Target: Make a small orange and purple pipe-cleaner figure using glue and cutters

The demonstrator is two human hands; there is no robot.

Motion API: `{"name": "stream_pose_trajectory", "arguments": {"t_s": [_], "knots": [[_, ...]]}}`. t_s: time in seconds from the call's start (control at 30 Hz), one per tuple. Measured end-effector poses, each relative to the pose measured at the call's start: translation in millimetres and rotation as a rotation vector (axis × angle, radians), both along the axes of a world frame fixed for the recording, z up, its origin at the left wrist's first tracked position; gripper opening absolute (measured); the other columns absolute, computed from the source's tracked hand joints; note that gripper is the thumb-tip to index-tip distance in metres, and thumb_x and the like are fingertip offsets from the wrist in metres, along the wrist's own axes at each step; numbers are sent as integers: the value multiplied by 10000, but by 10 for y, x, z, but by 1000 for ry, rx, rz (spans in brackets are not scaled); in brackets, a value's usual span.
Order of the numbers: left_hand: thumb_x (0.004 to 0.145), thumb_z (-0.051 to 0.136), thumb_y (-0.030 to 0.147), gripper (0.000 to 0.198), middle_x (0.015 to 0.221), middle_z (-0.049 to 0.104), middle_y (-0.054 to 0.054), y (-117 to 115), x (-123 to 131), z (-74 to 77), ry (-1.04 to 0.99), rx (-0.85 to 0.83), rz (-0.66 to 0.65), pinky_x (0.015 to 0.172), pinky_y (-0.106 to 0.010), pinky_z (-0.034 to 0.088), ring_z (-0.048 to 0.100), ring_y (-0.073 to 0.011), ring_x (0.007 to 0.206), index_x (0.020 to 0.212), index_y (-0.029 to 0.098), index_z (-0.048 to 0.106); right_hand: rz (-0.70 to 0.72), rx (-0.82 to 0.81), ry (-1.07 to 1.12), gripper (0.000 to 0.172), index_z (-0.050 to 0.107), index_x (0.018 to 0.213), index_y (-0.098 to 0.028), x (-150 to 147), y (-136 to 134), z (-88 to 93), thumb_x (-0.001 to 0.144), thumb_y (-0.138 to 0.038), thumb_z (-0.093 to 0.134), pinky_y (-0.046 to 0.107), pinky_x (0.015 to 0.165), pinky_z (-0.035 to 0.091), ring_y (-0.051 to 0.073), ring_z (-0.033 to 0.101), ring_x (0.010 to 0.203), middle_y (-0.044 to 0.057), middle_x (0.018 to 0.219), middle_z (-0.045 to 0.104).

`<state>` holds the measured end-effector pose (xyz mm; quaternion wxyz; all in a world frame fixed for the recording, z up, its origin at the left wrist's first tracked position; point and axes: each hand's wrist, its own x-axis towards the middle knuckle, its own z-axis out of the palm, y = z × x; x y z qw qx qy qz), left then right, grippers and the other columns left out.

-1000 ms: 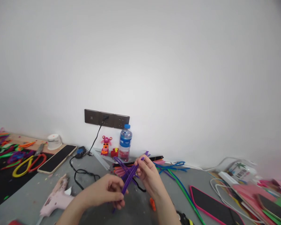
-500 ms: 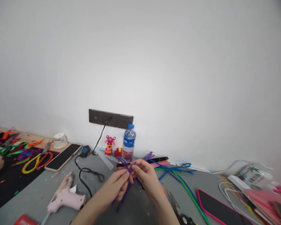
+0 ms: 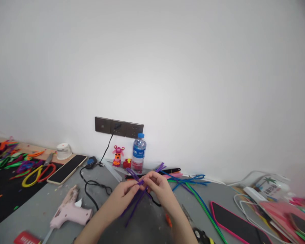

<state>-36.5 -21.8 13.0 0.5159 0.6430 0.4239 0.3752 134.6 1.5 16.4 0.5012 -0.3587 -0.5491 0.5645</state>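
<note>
Purple pipe cleaners (image 3: 134, 209) are pinched between my two hands, their ends hanging toward the table and a bent loop sticking up at the upper left. My left hand (image 3: 125, 195) is closed, thumb and forefinger on the strands. Close against it, my right hand (image 3: 157, 184) pinches the same strands from the right; the exact crossing point is partly hidden by the fingers. Behind my hands lie more pipe cleaners, with blue ones (image 3: 190, 179) and a long green one (image 3: 205, 209) to the right. A black strand (image 3: 155, 202) curves beneath my right hand.
A pink glue gun (image 3: 71, 212) lies left, beside a black cord (image 3: 87, 189). A phone (image 3: 67, 169) and red-and-yellow scissors (image 3: 39, 175) lie farther left. At the wall stand a water bottle (image 3: 139, 152) and a small pink-orange figure (image 3: 117, 156). A pink-edged phone (image 3: 240, 223) lies right.
My left hand has turned slightly, its thumb now lying straighter along the purple strands. A co-worker's hand at the left edge has gone out of view. The camera has shifted slightly.
</note>
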Motion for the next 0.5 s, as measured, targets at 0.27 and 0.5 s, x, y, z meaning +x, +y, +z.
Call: {"name": "stream_pose_trajectory", "arguments": {"t_s": [0.27,0.5], "knots": [[885,408,541,391,512,344,92,-8,42,-73,-76,-119,-50,382,-203,220,253,-75,383,751,191,521,67,71,-69,243,638,714,-177,-6,12,-60,776,-402,708,251,630,420,142,575,631,-1,679,661],[873,449,572,408,460,251,115,-22,85,-83,-149,-80,-39,374,-199,165,181,-70,389,746,190,517,143,63,-27,215,654,785,-170,-29,-25,-4,773,-379,702,269,641,428,146,569,597,-16,605,640]]}}
